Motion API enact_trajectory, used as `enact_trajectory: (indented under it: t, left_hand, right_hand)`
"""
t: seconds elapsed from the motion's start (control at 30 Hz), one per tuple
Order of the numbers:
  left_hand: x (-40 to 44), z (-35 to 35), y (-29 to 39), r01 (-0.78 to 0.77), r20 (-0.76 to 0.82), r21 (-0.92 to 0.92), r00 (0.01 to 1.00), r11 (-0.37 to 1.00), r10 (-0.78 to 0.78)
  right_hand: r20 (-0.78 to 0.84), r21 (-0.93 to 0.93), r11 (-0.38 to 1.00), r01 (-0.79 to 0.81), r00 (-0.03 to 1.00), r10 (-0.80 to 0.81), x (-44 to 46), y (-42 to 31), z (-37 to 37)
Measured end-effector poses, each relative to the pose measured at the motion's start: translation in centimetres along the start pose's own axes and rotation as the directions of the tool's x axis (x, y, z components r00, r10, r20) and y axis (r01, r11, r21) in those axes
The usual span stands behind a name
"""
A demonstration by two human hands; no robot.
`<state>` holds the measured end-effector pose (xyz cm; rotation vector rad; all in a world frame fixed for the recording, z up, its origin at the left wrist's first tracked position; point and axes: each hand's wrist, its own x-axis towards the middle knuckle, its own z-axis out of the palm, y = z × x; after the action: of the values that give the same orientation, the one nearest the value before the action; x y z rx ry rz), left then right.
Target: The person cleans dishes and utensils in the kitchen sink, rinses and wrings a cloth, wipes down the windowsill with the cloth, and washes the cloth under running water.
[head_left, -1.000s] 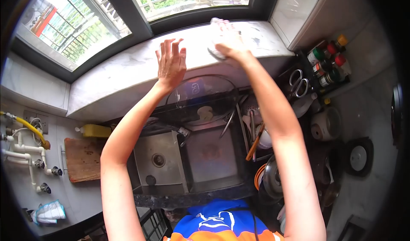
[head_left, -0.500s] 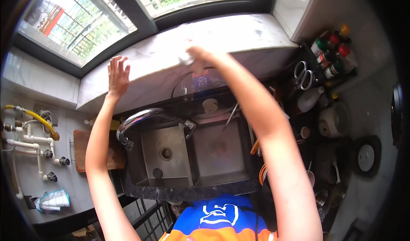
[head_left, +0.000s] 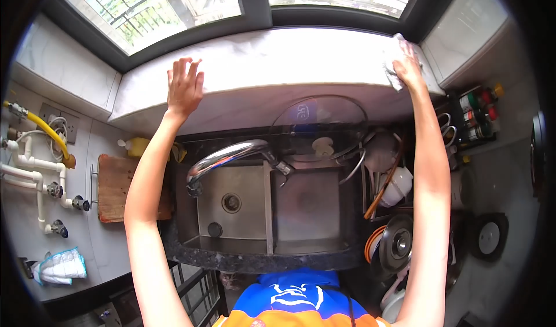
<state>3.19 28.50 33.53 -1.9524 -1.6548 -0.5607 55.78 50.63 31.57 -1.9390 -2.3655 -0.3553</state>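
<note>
A white cloth (head_left: 395,66) lies under my right hand (head_left: 408,67), pressed to the marble windowsill (head_left: 301,60) near its right end. My fingers are closed over part of it. At the sill's left part, my left hand (head_left: 185,86) rests on the front edge, fingers apart and holding nothing. A clear round glass lid (head_left: 350,110) with a pale knob (head_left: 322,147) leans against the wall below the sill, between my arms.
Below are a double steel sink (head_left: 269,211) and a curved chrome faucet (head_left: 229,153). A wooden cutting board (head_left: 116,182) and white pipes (head_left: 43,165) are at left. Pot lids (head_left: 399,243), a white bowl (head_left: 399,187) and spice bottles (head_left: 478,115) crowd the right. Window frames (head_left: 255,14) stand behind the sill.
My right hand has moved right along the sill with the cloth, from the middle to the right end. The camera view has shifted; my left hand stays at the sill's left part.
</note>
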Motion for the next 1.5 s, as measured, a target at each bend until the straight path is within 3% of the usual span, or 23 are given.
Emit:
enact_trajectory:
  t: [0.1,0.13,0.2,0.23,0.3,0.37,0.4,0.47,0.57,0.73,0.8,0.87,0.9,0.97,1.0,1.07,1.13,1.2,1.27,1.33,1.4,1.47,1.5]
  left_hand:
    - [0.2,-0.1,0.0,0.000,0.023,-0.046,1.000,0.999,0.001]
    - [0.1,0.0,-0.2,-0.007,0.047,-0.046,0.999,0.999,0.009]
    - [0.1,0.5,-0.5,0.002,0.044,-0.054,0.999,0.999,0.000]
    - [0.1,0.4,-0.5,0.026,0.078,-0.070,0.997,0.997,-0.020]
    - [0.1,0.5,-0.4,0.034,0.081,-0.062,0.996,0.997,-0.029]
    - [0.0,0.7,-0.5,0.033,0.077,-0.037,0.997,0.999,-0.030]
    - [0.1,0.6,-0.5,0.034,0.077,-0.055,0.997,0.998,-0.030]
    - [0.0,0.5,-0.5,0.049,0.052,-0.093,0.998,0.995,-0.044]
    - [0.0,0.4,-0.3,0.057,0.030,-0.105,0.998,0.993,-0.054]
    - [-0.1,0.2,-1.0,0.092,-0.053,-0.229,0.993,0.969,-0.107]
    - [-0.2,0.4,-1.0,0.122,-0.064,-0.276,0.987,0.953,-0.145]
    - [-0.2,0.7,-1.2,0.118,-0.093,-0.197,0.986,0.973,-0.138]
    - [-0.2,0.8,-1.0,0.145,-0.069,-0.174,0.985,0.974,-0.159]
    - [0.0,0.6,-0.4,0.134,-0.067,-0.134,0.987,0.982,-0.144]
    - [-0.1,0.6,-0.3,0.131,-0.066,-0.088,0.988,0.987,-0.137]
    - [-0.2,0.6,-0.2,0.132,-0.083,-0.097,0.987,0.986,-0.140]
    - [-0.1,0.6,-0.2,0.124,-0.145,-0.121,0.979,0.985,-0.141]
    - [-0.2,0.6,-0.5,0.154,-0.155,-0.160,0.972,0.975,-0.179]
    - [-0.2,0.5,-0.6,0.212,-0.173,-0.247,0.950,0.945,-0.259]
    - [-0.1,0.3,-0.7,0.155,-0.160,-0.209,0.969,0.966,-0.190]
    - [-0.2,0.0,-0.8,0.047,-0.146,-0.177,0.987,0.983,-0.074]
    - [-0.1,0.2,-0.9,0.071,-0.118,-0.169,0.989,0.983,-0.092]
    - [-0.2,0.3,-0.9,0.124,-0.097,-0.172,0.985,0.977,-0.142]
  right_hand:
    - [0.019,0.231,0.965,0.121,0.991,-0.129,-1.4,-9.0,-3.2]
    - [-0.249,0.132,0.958,0.255,0.944,-0.217,-2.3,-12.9,-4.0]
    - [-0.463,0.232,0.897,0.375,0.854,-0.237,-3.3,-19.0,-5.4]
    - [-0.475,0.309,0.888,0.341,0.864,-0.167,-3.7,-21.8,-6.2]
    - [-0.485,0.303,0.880,0.365,0.854,-0.187,-1.8,-26.1,-3.7]
    - [-0.358,0.071,0.950,0.304,0.897,-0.260,-0.4,-30.8,-2.0]
    - [-0.186,0.266,0.937,0.226,0.966,-0.180,-0.9,-33.5,-3.2]
    - [-0.157,0.383,0.913,0.138,0.984,-0.083,-2.7,-36.9,-5.6]
    - [-0.101,0.337,0.883,0.326,0.945,-0.311,-5.1,-40.0,-7.5]
    - [-0.241,0.302,0.747,0.592,0.806,-0.541,-9.0,-38.6,-8.1]
    - [-0.232,0.188,0.717,0.672,0.739,-0.632,-6.6,-37.1,-5.6]
    - [-0.130,-0.099,0.740,0.666,0.728,-0.673,-5.3,-35.1,-6.2]
    - [-0.129,-0.092,0.750,0.655,0.739,-0.661,-4.6,-34.8,-5.6]
    - [-0.273,0.284,0.752,0.595,0.802,-0.532,-3.0,-35.2,-4.6]
    - [-0.274,0.288,0.746,0.601,0.798,-0.537,-2.5,-36.1,-4.7]
    - [-0.266,0.064,0.648,0.759,0.639,-0.722,-2.1,-38.0,-6.3]
    - [-0.264,0.415,0.617,0.669,0.737,-0.622,-2.5,-42.3,-8.2]
    - [-0.456,0.255,0.527,0.811,0.581,-0.674,-0.2,-46.2,-5.5]
    - [-0.390,0.275,0.532,0.801,0.599,-0.700,-2.8,-45.7,-8.4]
    - [-0.366,0.285,0.560,0.778,0.628,-0.687,-3.2,-45.8,-9.6]
    - [-0.200,0.237,0.591,0.771,0.634,-0.747,-4.1,-44.0,-10.1]
    - [-0.363,0.278,0.592,0.756,0.653,-0.664,-4.2,-42.2,-7.7]
    - [-0.316,0.315,0.640,0.701,0.713,-0.626,-4.5,-40.8,-7.9]
